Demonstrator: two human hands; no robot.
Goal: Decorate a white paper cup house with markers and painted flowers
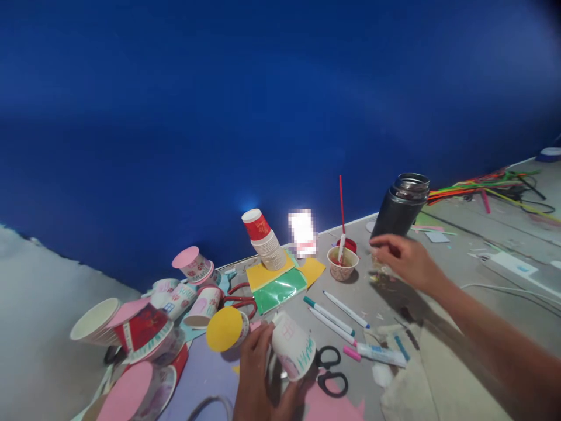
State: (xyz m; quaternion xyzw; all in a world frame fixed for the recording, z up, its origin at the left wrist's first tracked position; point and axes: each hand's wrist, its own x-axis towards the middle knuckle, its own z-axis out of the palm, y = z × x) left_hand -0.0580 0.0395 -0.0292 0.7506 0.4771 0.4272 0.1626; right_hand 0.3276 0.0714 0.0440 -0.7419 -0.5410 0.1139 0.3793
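My left hand [258, 365] is wrapped round a white paper cup [294, 346], tilted, with a pink window and teal marks drawn on it. My right hand [403, 260] hangs just in front of a dark metal flask [398, 204] without a lid. Its fingers are drawn together in a pinch; whatever may be between them is too small to make out. Under those fingers lies a small heap of shiny bits [382, 278]. Black-handled scissors [332, 374] lie right of the held cup, their blades hidden. Several felt-tip pens [335, 318] and a glue tube [381, 354] lie between my hands.
Decorated paper cups [164, 298] crowd the left side, one topped by a yellow disc [224, 329]. A leaning cup stack [265, 242] stands on coloured paper [280, 290]. A small bowl [343, 263] holds a pen. Coloured pipe cleaners [477, 187] lie far right, before the blue wall [280, 105].
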